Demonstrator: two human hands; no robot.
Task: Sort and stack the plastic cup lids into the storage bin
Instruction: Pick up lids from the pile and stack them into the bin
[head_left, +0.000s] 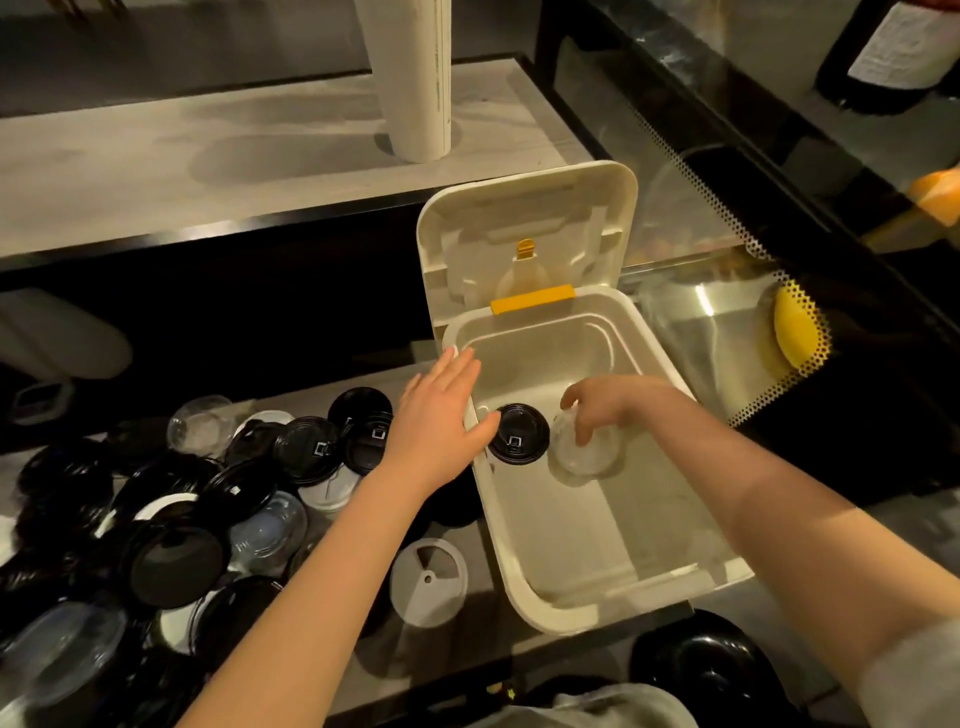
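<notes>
Head view: two lids in the bin, the pile waiting

Head view, looking down. Storage bin (597, 540), cream plastic, stands on the desk (447, 670) with its hinged cover (524, 223) tipped up at the far end. Two lids lie side by side on the bin floor at the far-left part: a black lid (519, 434) and, just right of it, a clear lid (587, 457).

Right hand (608, 405) reaches down into the bin, fingertips curled and pinching the clear lid by its top. Left hand (441, 415) is spread flat, fingers straight, over the bin's left rim, thumb at the edge of the black lid; whether it actually touches I cannot tell.

Unsorted heap of lids (208, 519), mostly black with some clear, covers the desk to the left. One white lid (428, 582) lies alone just beside the bin.

Judgement: the step in hand is seating the clear lid as the base of its own stack, next to the black one. The task looks barely begun. Next move calls for letting go squarely, then picking from the heap by colour and nesting like on like
</notes>
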